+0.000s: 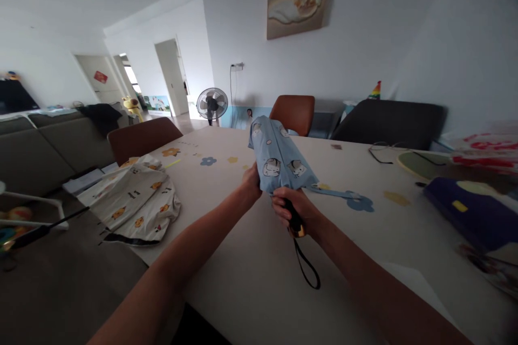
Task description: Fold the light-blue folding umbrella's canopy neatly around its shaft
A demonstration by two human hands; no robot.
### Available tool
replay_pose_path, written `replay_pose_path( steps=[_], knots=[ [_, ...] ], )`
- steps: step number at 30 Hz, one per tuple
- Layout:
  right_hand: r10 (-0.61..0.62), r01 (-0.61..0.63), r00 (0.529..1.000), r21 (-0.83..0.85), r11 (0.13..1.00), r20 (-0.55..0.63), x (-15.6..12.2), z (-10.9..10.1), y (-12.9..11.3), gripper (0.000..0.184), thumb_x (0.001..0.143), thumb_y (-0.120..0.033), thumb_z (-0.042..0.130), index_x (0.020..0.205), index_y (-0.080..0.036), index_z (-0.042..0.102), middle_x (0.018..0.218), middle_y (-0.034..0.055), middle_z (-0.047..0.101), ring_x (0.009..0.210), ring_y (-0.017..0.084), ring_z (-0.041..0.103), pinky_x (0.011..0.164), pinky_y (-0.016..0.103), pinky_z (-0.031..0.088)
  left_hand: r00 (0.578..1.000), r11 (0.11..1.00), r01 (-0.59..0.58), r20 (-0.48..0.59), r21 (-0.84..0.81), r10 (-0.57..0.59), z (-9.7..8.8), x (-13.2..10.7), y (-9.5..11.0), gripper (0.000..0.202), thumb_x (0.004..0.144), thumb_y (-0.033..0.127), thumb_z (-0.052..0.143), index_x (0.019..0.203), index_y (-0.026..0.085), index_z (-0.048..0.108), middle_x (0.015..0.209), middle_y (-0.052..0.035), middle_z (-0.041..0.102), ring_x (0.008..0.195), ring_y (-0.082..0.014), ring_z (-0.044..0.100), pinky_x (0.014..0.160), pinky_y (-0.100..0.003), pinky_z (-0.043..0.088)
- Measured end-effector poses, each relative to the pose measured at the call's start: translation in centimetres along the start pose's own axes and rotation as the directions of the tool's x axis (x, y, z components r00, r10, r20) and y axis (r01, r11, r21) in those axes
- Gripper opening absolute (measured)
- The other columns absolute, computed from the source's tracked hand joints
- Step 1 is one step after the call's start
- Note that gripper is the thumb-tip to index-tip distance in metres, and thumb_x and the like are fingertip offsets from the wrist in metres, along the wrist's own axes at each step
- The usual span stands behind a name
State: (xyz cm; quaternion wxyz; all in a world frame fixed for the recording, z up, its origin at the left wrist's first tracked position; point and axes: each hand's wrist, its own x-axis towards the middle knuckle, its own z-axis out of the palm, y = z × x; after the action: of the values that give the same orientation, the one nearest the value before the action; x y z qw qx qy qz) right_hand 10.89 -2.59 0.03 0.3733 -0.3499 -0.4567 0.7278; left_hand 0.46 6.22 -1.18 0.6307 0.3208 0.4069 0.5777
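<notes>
A light blue folding umbrella [279,156] with cartoon animal prints is held tilted above the table, its canopy folded but loose. My right hand [295,207] is closed round its black handle, just below the canopy. From the handle's gold-coloured end hangs a black wrist strap loop [307,267]. My left hand [253,180] is at the left side of the canopy, closed against the cloth; most of its fingers are hidden behind the umbrella. A blue closing band [334,192] sticks out to the right from the canopy.
A cream umbrella [140,199] with orange prints lies over the table's left edge, its shaft jutting out. On the right of the table [243,259] are glasses [382,153], a purple bag-like item [469,210] and a red-and-white plastic bag [485,148]. Chairs stand behind.
</notes>
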Motion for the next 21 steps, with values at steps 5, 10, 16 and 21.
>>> replay_pose_path(
  steps=[5,10,16,21],
  knots=[
    [-0.008,0.007,1.0,0.023,1.0,0.027,-0.1,-0.1,-0.1,0.028,0.07,-0.036,0.048,0.049,-0.02,0.037,0.031,-0.0069,0.033,0.025,0.006,0.03,0.029,0.017,0.028,0.993,0.991,-0.008,-0.118,-0.13,-0.007,-0.3,-0.2,-1.3,0.03,0.082,0.041,0.05,0.079,0.012,0.058,0.068,-0.0028,0.059,0.056,-0.0105,0.053,0.058,-0.024,0.043],
    [-0.009,0.002,0.994,0.068,0.998,0.106,-0.2,-0.5,-0.2,0.031,0.072,-0.037,0.049,0.049,-0.02,0.036,0.031,-0.0075,0.03,0.024,0.005,0.028,0.027,0.016,0.026,0.978,0.993,-0.063,-0.193,0.099,0.082,-0.6,0.4,-1.7,0.033,0.084,0.039,0.046,0.065,0.014,0.055,0.056,-0.0004,0.05,0.051,-0.0102,0.045,0.05,-0.022,0.034],
    [-0.013,0.011,0.999,0.051,0.999,0.037,0.0,-0.8,0.1,0.033,0.069,-0.038,0.055,0.047,-0.019,0.038,0.032,-0.008,0.032,0.024,0.004,0.026,0.027,0.016,0.028,0.916,0.978,-0.151,-0.351,0.143,0.193,-2.1,2.1,2.3,0.032,0.086,0.042,0.041,0.067,0.017,0.047,0.066,-0.0006,0.049,0.06,-0.0115,0.047,0.056,-0.023,0.035],
    [0.031,-0.035,0.995,0.036,0.999,0.099,0.3,-1.1,0.5,0.035,0.068,-0.042,0.053,0.048,-0.02,0.035,0.03,-0.0079,0.031,0.022,0.005,0.028,0.025,0.017,0.026,0.944,0.974,-0.218,-0.242,0.056,0.225,-2.8,2.5,5.0,0.038,0.075,0.057,0.052,0.076,0.018,0.053,0.072,0.001,0.052,0.065,-0.0111,0.048,0.057,-0.021,0.035]
  ],
)
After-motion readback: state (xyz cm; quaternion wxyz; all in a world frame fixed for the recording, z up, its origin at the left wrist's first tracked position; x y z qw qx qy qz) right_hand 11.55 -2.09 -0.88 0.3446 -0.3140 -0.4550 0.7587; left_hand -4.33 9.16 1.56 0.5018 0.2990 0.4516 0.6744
